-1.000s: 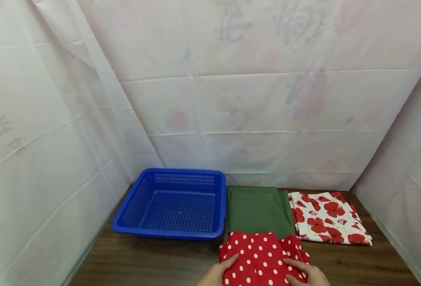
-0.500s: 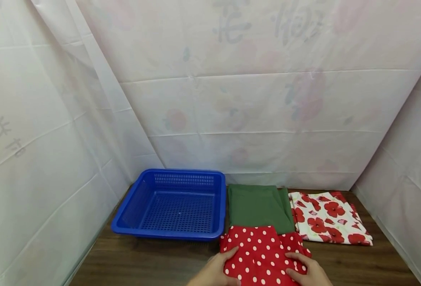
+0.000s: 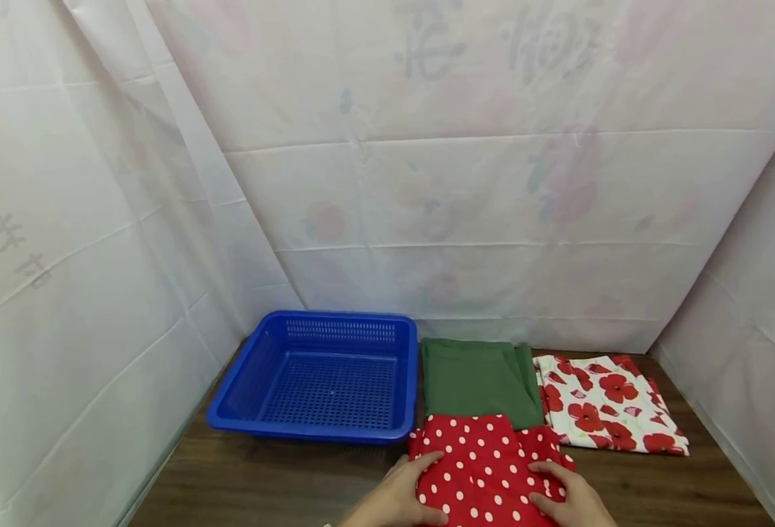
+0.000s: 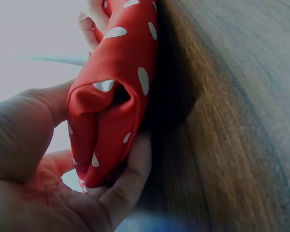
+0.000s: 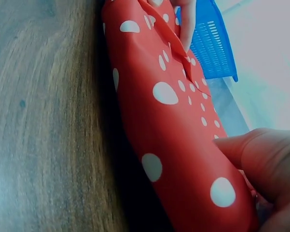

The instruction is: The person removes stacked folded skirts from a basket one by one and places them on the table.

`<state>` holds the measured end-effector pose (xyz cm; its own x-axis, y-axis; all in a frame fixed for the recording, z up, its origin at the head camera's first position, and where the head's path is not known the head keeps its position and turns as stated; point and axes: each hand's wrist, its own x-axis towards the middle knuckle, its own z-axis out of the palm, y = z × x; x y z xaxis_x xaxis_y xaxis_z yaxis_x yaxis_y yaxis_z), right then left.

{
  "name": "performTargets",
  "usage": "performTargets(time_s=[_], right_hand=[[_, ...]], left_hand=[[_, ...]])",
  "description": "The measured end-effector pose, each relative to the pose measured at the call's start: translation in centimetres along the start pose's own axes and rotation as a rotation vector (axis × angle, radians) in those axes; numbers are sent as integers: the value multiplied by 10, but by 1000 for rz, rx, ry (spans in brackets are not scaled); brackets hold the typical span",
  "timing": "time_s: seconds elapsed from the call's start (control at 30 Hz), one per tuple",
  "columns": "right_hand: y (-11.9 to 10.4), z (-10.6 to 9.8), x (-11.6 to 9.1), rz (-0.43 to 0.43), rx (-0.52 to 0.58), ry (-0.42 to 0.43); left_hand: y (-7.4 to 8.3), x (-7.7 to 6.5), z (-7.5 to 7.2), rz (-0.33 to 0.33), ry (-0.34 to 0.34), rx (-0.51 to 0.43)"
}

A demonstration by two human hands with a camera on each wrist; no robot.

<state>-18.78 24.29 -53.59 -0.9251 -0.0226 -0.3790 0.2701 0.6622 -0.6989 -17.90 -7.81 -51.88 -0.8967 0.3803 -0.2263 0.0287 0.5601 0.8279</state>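
Note:
A folded red cloth with white dots [image 3: 482, 468] lies at the front of the wooden table, its far edge against the green cloth. My left hand [image 3: 403, 494] grips its left side, thumb on top. In the left wrist view, the fingers of that hand [image 4: 128, 181] curl under the rolled end of the red cloth [image 4: 111, 53]. On the opposite side my right hand [image 3: 571, 498] holds the cloth, thumb and fingers spread over its edge. The right wrist view has the right thumb [image 5: 251, 147] on top of the cloth [image 5: 159, 125]; its other fingers are mostly hidden.
A blue perforated basket [image 3: 311, 432] stands at the back left of the table [image 3: 262, 483]. Behind the red cloth lies a folded green cloth [image 3: 473, 373]. To its right is a folded white cloth with red flowers [image 3: 585, 395]. White curtains [image 3: 466, 190] enclose the back and sides.
The red cloth has shifted slightly away from me, both hands moving with it. The green cloth has slid back a little. The basket and flowered cloth stay put.

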Motion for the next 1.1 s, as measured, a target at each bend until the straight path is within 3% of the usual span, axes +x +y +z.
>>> performTargets(time_s=[0.3,0.6,0.77,0.87,1.0,1.1], right_hand=[[1,0,-1,22,-29,-43],[-1,-9,-6,-29,-81,-11],[0,-8,-6,-10,-78,-9],[0,-7,-6,-2,-84,-1],[0,-7,-6,-7,-86,5],[0,-8,-6,-11,-83,6]], left_hand=[[-2,-5,-5,-99,-56,-96],[-6,-10,-13,13,-16,13],[-7,-9,-14,-9,-33,-18],[-10,-11,-15,36,-35,-23],[-25,-8,-16,122,-46,-33],[-47,5,-12,117,-68,-62]])
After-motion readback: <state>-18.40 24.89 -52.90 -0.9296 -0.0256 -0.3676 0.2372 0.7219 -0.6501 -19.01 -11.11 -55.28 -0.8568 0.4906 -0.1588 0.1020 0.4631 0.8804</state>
